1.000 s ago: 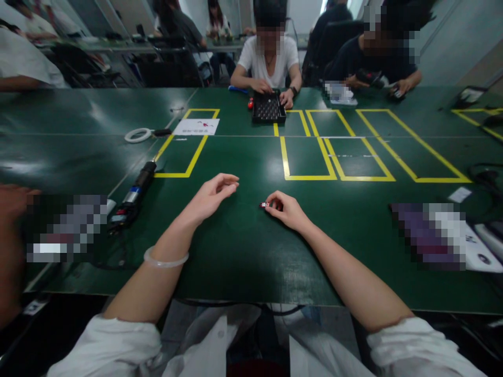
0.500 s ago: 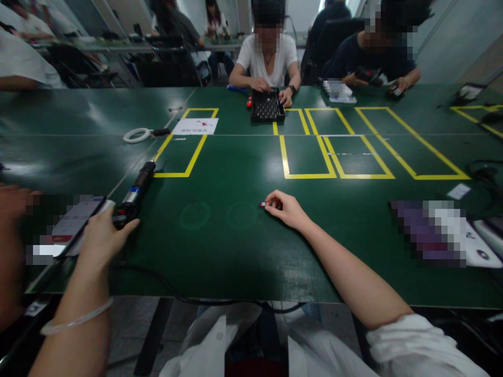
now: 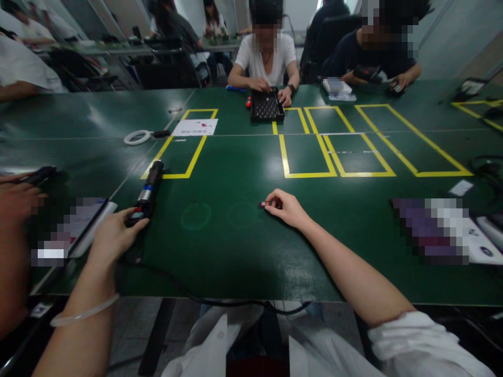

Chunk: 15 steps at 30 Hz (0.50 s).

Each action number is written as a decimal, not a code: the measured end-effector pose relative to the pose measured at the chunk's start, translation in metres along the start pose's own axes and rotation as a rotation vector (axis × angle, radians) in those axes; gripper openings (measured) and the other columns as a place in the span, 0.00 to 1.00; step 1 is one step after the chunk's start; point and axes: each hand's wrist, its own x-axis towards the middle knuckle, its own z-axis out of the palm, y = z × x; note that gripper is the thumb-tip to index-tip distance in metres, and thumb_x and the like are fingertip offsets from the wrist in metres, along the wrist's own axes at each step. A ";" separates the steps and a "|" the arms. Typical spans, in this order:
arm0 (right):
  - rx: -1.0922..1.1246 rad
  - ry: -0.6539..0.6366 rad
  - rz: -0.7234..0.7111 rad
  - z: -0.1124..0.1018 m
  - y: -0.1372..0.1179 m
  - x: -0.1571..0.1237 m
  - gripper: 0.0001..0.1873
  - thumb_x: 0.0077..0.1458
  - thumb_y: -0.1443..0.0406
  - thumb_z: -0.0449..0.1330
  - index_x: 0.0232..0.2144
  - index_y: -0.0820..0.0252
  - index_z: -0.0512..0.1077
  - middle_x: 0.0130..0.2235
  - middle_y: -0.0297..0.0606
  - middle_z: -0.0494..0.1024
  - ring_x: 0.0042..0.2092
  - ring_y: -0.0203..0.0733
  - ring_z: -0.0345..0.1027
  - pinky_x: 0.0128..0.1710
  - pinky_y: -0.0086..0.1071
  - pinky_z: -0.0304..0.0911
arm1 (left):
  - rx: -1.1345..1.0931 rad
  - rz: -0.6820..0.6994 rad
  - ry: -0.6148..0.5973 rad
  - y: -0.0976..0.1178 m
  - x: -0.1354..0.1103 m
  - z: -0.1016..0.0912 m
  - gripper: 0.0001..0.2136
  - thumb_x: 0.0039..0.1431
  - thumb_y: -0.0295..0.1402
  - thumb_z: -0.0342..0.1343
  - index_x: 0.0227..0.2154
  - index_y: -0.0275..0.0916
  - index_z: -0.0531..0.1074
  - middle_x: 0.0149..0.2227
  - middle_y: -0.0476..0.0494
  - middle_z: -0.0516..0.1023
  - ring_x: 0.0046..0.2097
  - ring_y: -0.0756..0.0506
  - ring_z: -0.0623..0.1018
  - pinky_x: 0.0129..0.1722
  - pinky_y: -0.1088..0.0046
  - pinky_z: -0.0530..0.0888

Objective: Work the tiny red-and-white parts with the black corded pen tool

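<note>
In the head view my left hand (image 3: 120, 230) is closed around the rear end of a black electric screwdriver (image 3: 148, 189) with a silver and blue band. The tool points away from me, close to the yellow tape frame on the left. My right hand (image 3: 286, 208) rests on the green table, thumb and fingers pinching a small red and black part (image 3: 264, 204). One end of that part sticks out to the left; its exact kind is too small to make out. Two faint circles are drawn on the table between my hands.
Left of my hand lie a pixelated sheet (image 3: 76, 225) and a co-worker's hand (image 3: 19, 204). A white card (image 3: 195, 127) and a white cable coil (image 3: 137, 137) lie farther back. Opposite, a person works at a black tray (image 3: 268, 107). A dark cable (image 3: 176, 285) runs along the front edge.
My left hand and the screwdriver have shifted right, and the fingers have closed more around the tool. My right hand stays put with the small part. The co-worker's hand at left has moved slightly.
</note>
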 end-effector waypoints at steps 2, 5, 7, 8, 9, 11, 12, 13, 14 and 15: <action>0.007 0.001 0.003 0.000 0.001 0.000 0.06 0.53 0.65 0.62 0.34 0.60 0.70 0.28 0.31 0.71 0.28 0.33 0.62 0.31 0.28 0.57 | -0.067 0.041 -0.037 0.013 0.000 0.000 0.29 0.58 0.49 0.48 0.57 0.37 0.68 0.48 0.39 0.78 0.45 0.39 0.78 0.41 0.68 0.73; 0.028 0.004 -0.003 0.001 0.004 0.001 0.07 0.53 0.65 0.61 0.36 0.60 0.70 0.29 0.31 0.71 0.28 0.32 0.62 0.30 0.27 0.57 | -0.123 0.135 -0.060 0.041 -0.001 -0.002 0.29 0.58 0.48 0.49 0.57 0.34 0.67 0.52 0.34 0.75 0.50 0.38 0.76 0.48 0.65 0.71; 0.048 0.003 -0.014 0.001 0.004 0.001 0.08 0.53 0.65 0.61 0.38 0.59 0.69 0.30 0.31 0.72 0.29 0.32 0.62 0.31 0.27 0.58 | -0.134 0.218 -0.057 0.064 -0.003 -0.004 0.29 0.58 0.47 0.50 0.57 0.32 0.67 0.52 0.32 0.74 0.51 0.37 0.75 0.51 0.64 0.70; 0.055 0.002 -0.022 0.001 0.005 0.001 0.09 0.53 0.66 0.61 0.39 0.59 0.69 0.31 0.32 0.72 0.29 0.32 0.63 0.31 0.27 0.58 | -0.144 0.268 -0.058 0.076 -0.004 -0.005 0.29 0.58 0.46 0.50 0.57 0.31 0.67 0.52 0.31 0.74 0.51 0.37 0.75 0.52 0.63 0.70; 0.058 0.000 -0.029 0.000 0.005 0.000 0.10 0.54 0.66 0.61 0.40 0.59 0.69 0.32 0.32 0.73 0.29 0.32 0.63 0.31 0.27 0.58 | -0.159 0.317 -0.059 0.089 -0.006 -0.006 0.29 0.58 0.46 0.50 0.57 0.31 0.67 0.52 0.31 0.74 0.51 0.37 0.75 0.52 0.63 0.70; 0.055 -0.005 -0.044 0.000 0.004 0.000 0.09 0.54 0.66 0.61 0.39 0.59 0.69 0.32 0.32 0.72 0.29 0.32 0.62 0.31 0.27 0.58 | -0.203 0.408 -0.061 0.114 -0.008 -0.006 0.29 0.58 0.46 0.50 0.57 0.31 0.67 0.51 0.31 0.73 0.50 0.37 0.75 0.52 0.62 0.70; 0.051 -0.008 -0.052 0.000 0.004 0.000 0.08 0.54 0.66 0.60 0.38 0.59 0.69 0.32 0.32 0.72 0.29 0.32 0.62 0.31 0.27 0.59 | -0.230 0.450 -0.063 0.126 -0.009 -0.006 0.28 0.58 0.45 0.51 0.57 0.32 0.67 0.51 0.32 0.73 0.50 0.37 0.75 0.52 0.61 0.70; 0.046 -0.011 -0.062 -0.001 0.003 -0.001 0.06 0.55 0.66 0.60 0.37 0.59 0.69 0.33 0.33 0.71 0.29 0.32 0.62 0.32 0.28 0.59 | -0.258 0.486 -0.063 0.138 -0.010 -0.006 0.27 0.58 0.45 0.51 0.56 0.32 0.67 0.51 0.32 0.73 0.50 0.37 0.75 0.52 0.61 0.70; 0.040 -0.014 -0.076 -0.001 0.003 -0.001 0.05 0.56 0.65 0.60 0.37 0.59 0.69 0.33 0.33 0.71 0.29 0.33 0.62 0.32 0.28 0.59 | -0.286 0.519 -0.060 0.150 -0.011 -0.005 0.26 0.58 0.44 0.52 0.55 0.33 0.68 0.50 0.33 0.73 0.50 0.37 0.75 0.52 0.61 0.70; 0.032 -0.016 -0.091 -0.001 0.002 -0.001 0.04 0.57 0.65 0.59 0.37 0.58 0.70 0.34 0.34 0.71 0.30 0.33 0.62 0.33 0.28 0.60 | -0.313 0.554 -0.059 0.162 -0.011 -0.004 0.25 0.57 0.43 0.52 0.55 0.34 0.68 0.50 0.33 0.73 0.50 0.37 0.75 0.53 0.61 0.70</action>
